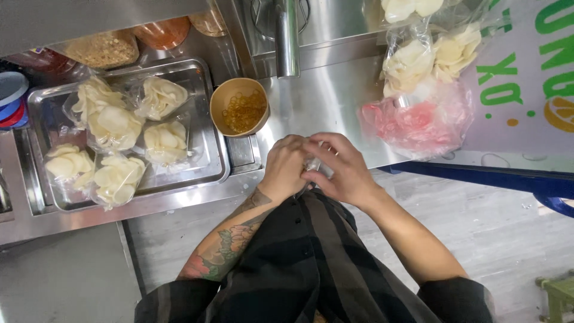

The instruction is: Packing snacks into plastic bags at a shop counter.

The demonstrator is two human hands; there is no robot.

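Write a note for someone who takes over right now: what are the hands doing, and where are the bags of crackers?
Left hand and right hand: pressed together at the counter edge, pinching a small clear bag; what is inside it is hidden.
Done: five filled cracker bags lie in the steel tray on the left.
Beside the tray: a tan bowl of small yellow rings.
Left: the bag in hand looks unfinished. A large bag of loose white crackers and a bag of pink ones rest on the counter to the right.

Head view, straight down, close.
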